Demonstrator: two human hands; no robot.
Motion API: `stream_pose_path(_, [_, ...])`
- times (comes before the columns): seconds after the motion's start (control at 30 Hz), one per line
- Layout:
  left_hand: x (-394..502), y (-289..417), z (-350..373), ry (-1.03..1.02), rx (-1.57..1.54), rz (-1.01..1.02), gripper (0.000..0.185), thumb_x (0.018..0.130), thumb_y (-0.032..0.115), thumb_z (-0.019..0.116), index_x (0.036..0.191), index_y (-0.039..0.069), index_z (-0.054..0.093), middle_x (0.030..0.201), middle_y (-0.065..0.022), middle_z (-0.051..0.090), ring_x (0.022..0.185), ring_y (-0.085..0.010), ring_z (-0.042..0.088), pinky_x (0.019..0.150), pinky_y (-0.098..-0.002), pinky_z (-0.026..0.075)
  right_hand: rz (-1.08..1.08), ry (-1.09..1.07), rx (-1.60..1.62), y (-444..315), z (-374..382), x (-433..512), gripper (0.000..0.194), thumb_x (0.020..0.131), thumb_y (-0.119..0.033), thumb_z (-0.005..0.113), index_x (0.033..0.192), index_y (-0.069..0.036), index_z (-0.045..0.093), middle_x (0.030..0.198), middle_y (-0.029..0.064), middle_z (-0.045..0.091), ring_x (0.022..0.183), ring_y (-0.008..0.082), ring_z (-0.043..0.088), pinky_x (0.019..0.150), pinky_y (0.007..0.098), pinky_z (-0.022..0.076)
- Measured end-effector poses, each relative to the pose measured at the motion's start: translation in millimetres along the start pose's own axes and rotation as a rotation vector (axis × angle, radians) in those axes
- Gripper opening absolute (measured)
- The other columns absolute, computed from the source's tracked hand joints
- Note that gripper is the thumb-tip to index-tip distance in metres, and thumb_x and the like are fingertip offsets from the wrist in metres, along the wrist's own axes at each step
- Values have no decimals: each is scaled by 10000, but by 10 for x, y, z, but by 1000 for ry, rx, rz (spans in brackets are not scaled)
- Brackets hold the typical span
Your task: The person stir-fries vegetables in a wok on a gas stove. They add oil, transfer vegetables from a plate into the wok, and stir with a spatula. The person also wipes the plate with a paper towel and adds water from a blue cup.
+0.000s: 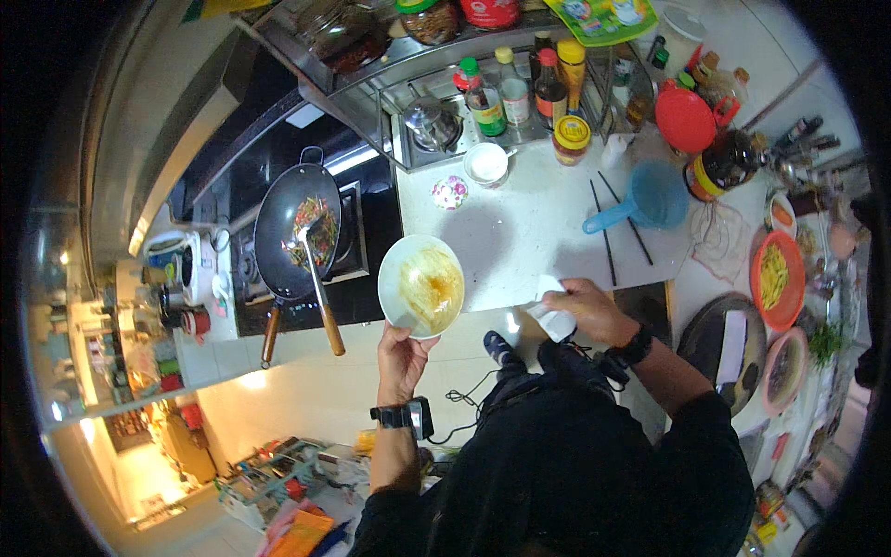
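My left hand (404, 362) grips the lower rim of a white bowl (388, 278), held near the counter's front edge. Its inside faces me and is smeared with a yellow-brown residue. In my right hand (595, 313) is a white piece of what looks like paper towel (557, 322), over the counter's edge and apart from the bowl. To the left, a black wok (275, 237) sits on the cooktop (372, 285) with chopped vegetables (317, 244) in it. A metal spatula (324, 296) with a wooden handle rests in the wok.
Black chopsticks (603, 233) and a blue plastic ladle (658, 198) lie on the counter (445, 278). Behind are a small white cup (486, 163), a floral lid (449, 192) and several sauce bottles (515, 97). Rightward are a cleaver (732, 341) on a round chopping board (689, 334) and an orange basin (759, 299).
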State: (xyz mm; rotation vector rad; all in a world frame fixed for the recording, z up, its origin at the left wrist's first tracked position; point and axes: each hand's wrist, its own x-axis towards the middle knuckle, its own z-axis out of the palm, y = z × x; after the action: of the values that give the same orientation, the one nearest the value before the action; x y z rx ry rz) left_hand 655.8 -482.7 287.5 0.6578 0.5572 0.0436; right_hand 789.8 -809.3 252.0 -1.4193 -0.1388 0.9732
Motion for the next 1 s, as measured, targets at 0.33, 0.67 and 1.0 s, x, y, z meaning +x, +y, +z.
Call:
stream_pose_path(0.33, [-254,438,228,-112,-340,-118,684,803,227,678,1405,-11,458,1328,-235,553,1146,-345,608,840,-381,628,-195,-177,677,-5,948,368,285,914,-144,669,1147,21,661,1012,71,693,923,148,660,827,312,538])
stream_pose_path(0.67, [-79,483,319,-174,-239,-69,645,818,328,725,1342,12,518,1224,-191,634,1013,-312,685,896,-397,601,-423,316,415,-608,1609,1011,183,949,-142,637,991,17,717,865,14,686,765,74,594,680,256,482])
stream_pose_path(1.0, [122,423,314,-216,-126,-87,685,811,333,771,1359,30,492,1234,-196,639,1061,-320,687,961,-408,582,-608,512,327,-470,1774,750,140,921,-57,629,1001,44,685,955,69,640,833,116,572,741,276,461])
